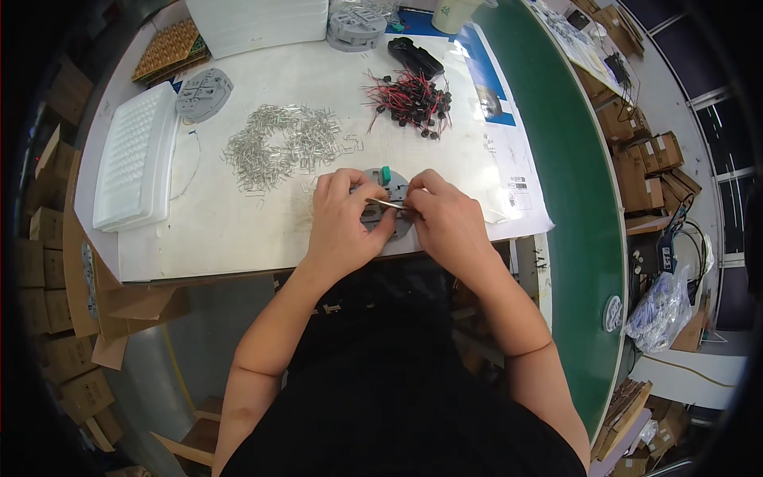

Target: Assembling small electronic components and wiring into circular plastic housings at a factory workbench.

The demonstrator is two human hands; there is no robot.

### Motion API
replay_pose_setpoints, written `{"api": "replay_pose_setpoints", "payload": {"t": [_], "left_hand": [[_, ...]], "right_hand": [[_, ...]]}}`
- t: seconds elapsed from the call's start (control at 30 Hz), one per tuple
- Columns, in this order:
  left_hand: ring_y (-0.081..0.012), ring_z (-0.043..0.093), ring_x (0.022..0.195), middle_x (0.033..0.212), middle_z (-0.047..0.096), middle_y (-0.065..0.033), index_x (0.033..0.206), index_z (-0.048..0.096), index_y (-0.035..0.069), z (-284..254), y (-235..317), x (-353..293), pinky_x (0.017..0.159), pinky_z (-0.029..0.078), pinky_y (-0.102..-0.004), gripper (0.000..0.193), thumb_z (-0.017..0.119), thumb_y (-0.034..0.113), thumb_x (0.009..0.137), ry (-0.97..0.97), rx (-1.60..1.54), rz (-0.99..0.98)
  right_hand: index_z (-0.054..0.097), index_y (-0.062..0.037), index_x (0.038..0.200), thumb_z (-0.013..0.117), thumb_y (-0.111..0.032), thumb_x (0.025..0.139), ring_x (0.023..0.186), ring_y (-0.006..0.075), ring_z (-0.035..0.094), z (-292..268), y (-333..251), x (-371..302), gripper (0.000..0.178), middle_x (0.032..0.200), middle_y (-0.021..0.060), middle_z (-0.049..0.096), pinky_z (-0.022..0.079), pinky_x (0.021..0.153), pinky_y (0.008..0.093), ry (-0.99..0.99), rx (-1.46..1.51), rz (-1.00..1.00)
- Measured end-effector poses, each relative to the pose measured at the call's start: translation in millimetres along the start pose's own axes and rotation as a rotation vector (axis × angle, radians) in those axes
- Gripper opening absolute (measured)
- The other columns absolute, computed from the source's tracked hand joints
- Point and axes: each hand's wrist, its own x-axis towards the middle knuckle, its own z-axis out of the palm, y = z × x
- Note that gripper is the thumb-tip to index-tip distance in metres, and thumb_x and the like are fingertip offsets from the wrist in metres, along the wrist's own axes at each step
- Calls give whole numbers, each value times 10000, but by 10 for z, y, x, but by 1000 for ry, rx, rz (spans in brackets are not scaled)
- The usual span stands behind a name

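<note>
Near the table's front edge lies a round grey fixture (401, 188) with slots and a small green piece (386, 175) on its top. My left hand (347, 215) rests over its left side, thumb and fingers curled inward; what their tips hold is hidden or too small to name. From the right, my right hand (449, 216) pinches a thin, light metal tool (385, 203), which reaches across the fixture toward my left fingers. Beyond my left hand spreads a loose heap of small bent metal wire pieces (278, 143).
Black round parts with red wires (413, 103) are piled at the back right, by a black object (415, 57). More grey fixtures (204, 94) (356, 30) stand farther back. A white tray (135, 159) lies at left, a white box (258, 24) behind, a cup (453, 14) at the far edge.
</note>
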Motion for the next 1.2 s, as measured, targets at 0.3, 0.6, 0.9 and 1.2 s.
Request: {"api": "replay_pose_setpoints", "payload": {"t": [0.3,0.6,0.9,1.2], "left_hand": [[-339,528,1121,1147,640,-76,925,766,145,-18,2,0,978,449,-444,184,822,170,751,-10,10,8],[-349,529,1127,1190,638,-80,922,766,135,8,-29,-15,1001,449,-448,208,827,182,728,-14,-4,-10],[-391,523,1228,1371,559,-132,1248,671,150,-240,300,177,1061,463,-472,635,887,211,654,-178,142,0],[-420,522,1336,1452,460,-221,1383,586,110,-378,-44,-79,1054,523,-462,807,944,183,663,-100,-71,174]], "right_hand": [[626,9,830,641,-86,1010,661,225,645,127,94,-35,203,918,139,646,512,589,356,271,466,-72],[466,-44,747,431,-265,1162,540,107,416,582,30,284,472,762,80,544,352,497,271,436,1120,-17],[573,-50,923,381,-524,1140,556,119,407,426,41,226,556,689,47,507,321,503,269,500,1802,-28],[687,-43,923,526,-439,1089,611,239,580,-303,208,27,458,702,117,617,469,587,387,143,589,184]]}}
